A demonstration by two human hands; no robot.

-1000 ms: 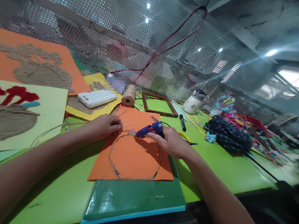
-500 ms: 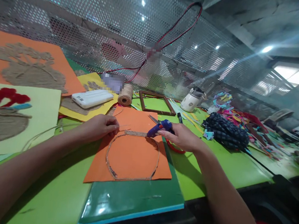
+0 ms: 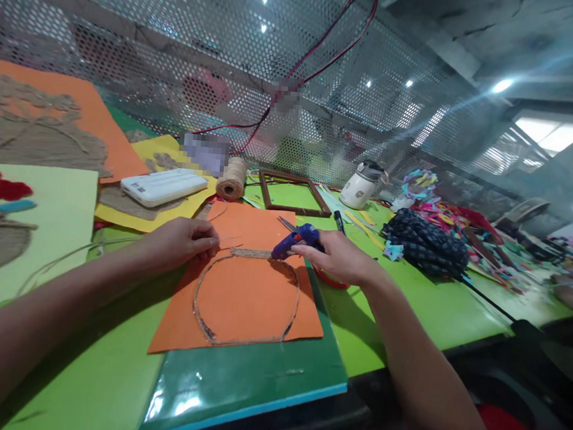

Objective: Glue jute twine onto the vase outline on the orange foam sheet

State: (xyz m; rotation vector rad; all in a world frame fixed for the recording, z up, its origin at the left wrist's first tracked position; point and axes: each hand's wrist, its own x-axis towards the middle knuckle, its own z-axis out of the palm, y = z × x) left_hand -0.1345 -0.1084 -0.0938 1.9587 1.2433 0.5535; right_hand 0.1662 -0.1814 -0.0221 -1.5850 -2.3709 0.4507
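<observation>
An orange sheet [image 3: 249,299] lies in front of me with a vase-like outline of jute twine [image 3: 196,287] on it. A short filled band of twine [image 3: 250,253] forms the top of the outline. My right hand [image 3: 338,254] is closed around a blue hot glue gun [image 3: 294,240], its nozzle at the right end of that band. My left hand [image 3: 188,240] is pinched at the sheet's left side, with a thin strand of twine at its fingertips; the fingers partly hide it. Scissors [image 3: 286,224] lie behind the glue gun, their red handle partly covered by my right hand.
A shiny green board [image 3: 250,399] lies under the sheet. Behind are a twine spool [image 3: 231,178], a white power bank [image 3: 163,186], a brown frame [image 3: 311,211] and a white bottle [image 3: 362,185]. Twine pictures [image 3: 55,275] lie left; dark checked fabric [image 3: 424,244] lies right.
The whole view has shifted a little, so things appear slightly further left. Both hands and the glue gun keep nearly the same places over the sheet.
</observation>
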